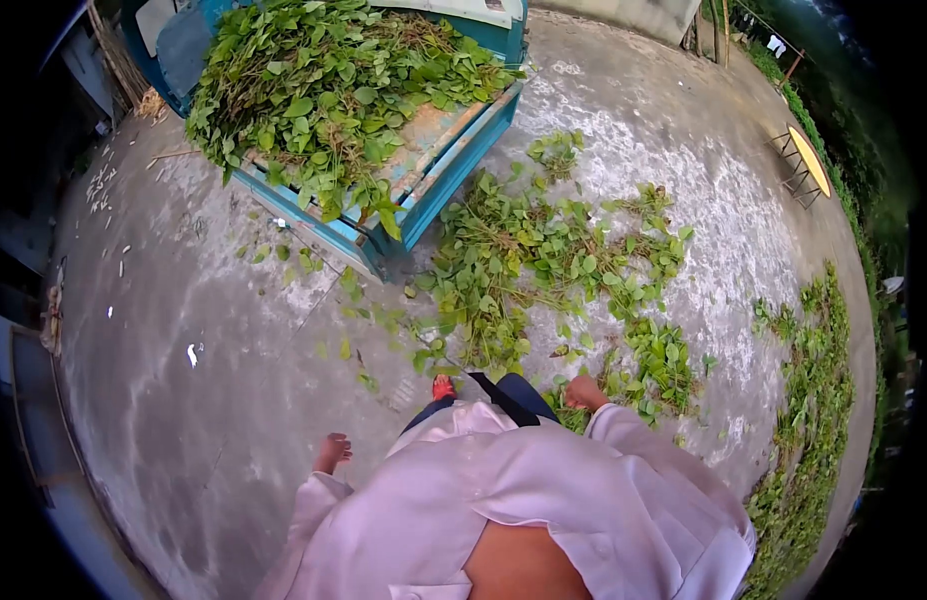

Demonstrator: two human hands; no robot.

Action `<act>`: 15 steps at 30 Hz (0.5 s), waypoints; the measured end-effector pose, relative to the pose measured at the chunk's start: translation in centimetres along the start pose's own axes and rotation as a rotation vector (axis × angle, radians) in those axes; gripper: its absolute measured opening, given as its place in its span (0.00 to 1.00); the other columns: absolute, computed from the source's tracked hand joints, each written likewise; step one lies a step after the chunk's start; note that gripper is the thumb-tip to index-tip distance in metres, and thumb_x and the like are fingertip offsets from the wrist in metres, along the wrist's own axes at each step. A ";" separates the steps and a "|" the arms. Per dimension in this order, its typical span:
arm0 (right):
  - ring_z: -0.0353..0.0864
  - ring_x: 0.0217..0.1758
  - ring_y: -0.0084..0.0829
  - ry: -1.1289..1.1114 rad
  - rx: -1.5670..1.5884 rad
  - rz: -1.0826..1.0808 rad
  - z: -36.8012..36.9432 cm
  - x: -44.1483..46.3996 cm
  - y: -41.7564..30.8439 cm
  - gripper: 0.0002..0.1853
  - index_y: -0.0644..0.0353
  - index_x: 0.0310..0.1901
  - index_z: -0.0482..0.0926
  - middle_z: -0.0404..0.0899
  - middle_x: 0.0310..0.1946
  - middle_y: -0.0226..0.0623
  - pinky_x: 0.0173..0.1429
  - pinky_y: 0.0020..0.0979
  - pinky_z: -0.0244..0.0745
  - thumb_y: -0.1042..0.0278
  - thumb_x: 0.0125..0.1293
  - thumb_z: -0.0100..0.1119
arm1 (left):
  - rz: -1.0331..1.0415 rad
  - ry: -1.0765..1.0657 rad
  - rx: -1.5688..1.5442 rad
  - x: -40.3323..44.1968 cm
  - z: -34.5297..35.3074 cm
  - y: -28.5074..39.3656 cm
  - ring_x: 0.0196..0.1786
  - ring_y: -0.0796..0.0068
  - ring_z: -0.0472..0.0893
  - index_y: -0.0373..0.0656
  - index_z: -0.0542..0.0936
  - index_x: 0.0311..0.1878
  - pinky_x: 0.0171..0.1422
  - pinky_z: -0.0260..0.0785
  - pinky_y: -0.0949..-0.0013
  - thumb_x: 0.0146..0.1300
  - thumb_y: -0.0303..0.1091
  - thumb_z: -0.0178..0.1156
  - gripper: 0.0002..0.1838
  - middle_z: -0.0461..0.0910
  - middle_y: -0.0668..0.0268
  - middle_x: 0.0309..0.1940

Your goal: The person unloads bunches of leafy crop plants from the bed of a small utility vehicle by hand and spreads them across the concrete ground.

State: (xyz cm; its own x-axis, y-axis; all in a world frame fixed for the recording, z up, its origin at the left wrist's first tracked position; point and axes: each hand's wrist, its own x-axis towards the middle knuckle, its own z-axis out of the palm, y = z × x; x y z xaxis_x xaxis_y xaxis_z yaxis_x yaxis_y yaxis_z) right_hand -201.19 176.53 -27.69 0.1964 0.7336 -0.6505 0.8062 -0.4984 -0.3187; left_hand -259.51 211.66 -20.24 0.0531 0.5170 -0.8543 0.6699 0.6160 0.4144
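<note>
My left hand [333, 452] hangs at my side over bare concrete, its fingers loosely bent and a little apart, with nothing in it. On the other side, my right hand [585, 393] is curled into a loose fist, and no object shows in it. Beneath and beyond it, uprooted leafy green plants [493, 270] lie scattered on the ground. Ahead stands a blue truck bed [453, 165], its back end towards me. A thick heap of the same leafy plants [323, 90] fills much of it, some stems drooping over the edge.
Concrete ground [233, 400] surrounds me, with loose leaves and white scraps on it. A long strip of spread plants [813, 400] runs along the right. Farther off stands a round yellow table [808, 160]. My red shoe [442, 387] shows below me.
</note>
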 end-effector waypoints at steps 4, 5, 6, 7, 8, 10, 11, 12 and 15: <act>0.77 0.16 0.26 0.113 1.162 0.558 -5.5 -0.5 -1.4 0.09 0.59 0.21 0.78 0.77 0.16 0.34 0.16 0.29 0.70 0.68 0.56 0.52 | 0.213 0.024 0.156 7.6 -0.8 20.2 0.23 0.72 0.79 0.39 0.72 0.52 0.24 0.72 0.69 0.51 0.25 0.56 0.21 0.78 0.60 0.28; 0.77 0.16 0.27 0.132 1.239 0.582 -6.7 0.1 -0.8 0.09 0.60 0.22 0.77 0.77 0.18 0.35 0.16 0.29 0.71 0.69 0.56 0.52 | 0.283 0.034 0.135 9.3 -0.1 24.9 0.24 0.72 0.79 0.39 0.72 0.52 0.24 0.72 0.70 0.51 0.26 0.55 0.21 0.78 0.61 0.29; 0.77 0.16 0.28 0.148 1.316 0.604 -7.7 0.5 -0.2 0.08 0.60 0.23 0.76 0.78 0.20 0.35 0.17 0.30 0.72 0.70 0.57 0.51 | 0.352 0.048 0.113 10.7 0.8 29.5 0.24 0.72 0.79 0.38 0.72 0.52 0.24 0.72 0.70 0.51 0.26 0.55 0.21 0.78 0.61 0.30; 0.77 0.16 0.28 0.113 1.311 0.665 -7.9 1.9 1.2 0.08 0.60 0.23 0.76 0.78 0.20 0.36 0.17 0.30 0.72 0.70 0.58 0.50 | 0.404 0.039 0.085 10.5 2.1 34.5 0.26 0.72 0.79 0.38 0.71 0.52 0.26 0.72 0.70 0.53 0.27 0.56 0.21 0.78 0.61 0.31; 0.77 0.17 0.28 0.077 1.304 0.726 -8.0 3.4 3.3 0.08 0.60 0.23 0.75 0.78 0.21 0.37 0.17 0.30 0.71 0.71 0.58 0.49 | 0.454 0.030 0.056 9.7 3.8 39.2 0.27 0.72 0.79 0.38 0.71 0.52 0.27 0.72 0.70 0.54 0.28 0.56 0.20 0.78 0.61 0.33; 0.77 0.17 0.29 0.012 1.238 0.661 -10.2 5.8 6.8 0.08 0.60 0.24 0.75 0.77 0.21 0.37 0.17 0.31 0.71 0.71 0.59 0.48 | 0.512 -0.033 -0.081 9.6 7.5 46.6 0.29 0.71 0.79 0.39 0.69 0.54 0.29 0.72 0.70 0.55 0.28 0.57 0.22 0.77 0.61 0.35; 0.77 0.17 0.29 -0.004 1.206 0.656 -11.9 7.1 8.6 0.08 0.60 0.24 0.74 0.77 0.21 0.37 0.17 0.31 0.71 0.71 0.58 0.48 | 0.540 -0.062 -0.153 10.2 9.3 49.1 0.30 0.71 0.79 0.39 0.68 0.55 0.30 0.73 0.71 0.56 0.29 0.57 0.23 0.77 0.61 0.36; 0.77 0.17 0.29 -0.019 1.172 0.648 -13.9 8.8 10.7 0.08 0.60 0.24 0.74 0.76 0.20 0.37 0.17 0.31 0.71 0.71 0.58 0.48 | 0.533 -0.059 -0.174 11.1 11.2 50.9 0.31 0.71 0.79 0.39 0.66 0.57 0.31 0.73 0.70 0.56 0.29 0.57 0.24 0.77 0.61 0.37; 0.77 0.17 0.29 0.002 1.126 0.528 -21.4 14.6 17.6 0.09 0.60 0.23 0.73 0.76 0.19 0.36 0.17 0.32 0.72 0.70 0.59 0.47 | 0.471 -0.039 -0.234 13.6 17.1 55.5 0.33 0.69 0.79 0.39 0.61 0.60 0.33 0.73 0.69 0.56 0.28 0.57 0.28 0.76 0.59 0.39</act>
State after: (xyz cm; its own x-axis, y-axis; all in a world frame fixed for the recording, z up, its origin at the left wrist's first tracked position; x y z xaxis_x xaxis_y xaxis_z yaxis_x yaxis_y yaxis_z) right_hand -172.20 188.29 -28.06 0.3528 0.3234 -0.8780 -0.2985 -0.8504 -0.4332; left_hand -208.98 242.73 -14.24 0.3394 0.7501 -0.5675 0.3832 0.4408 0.8117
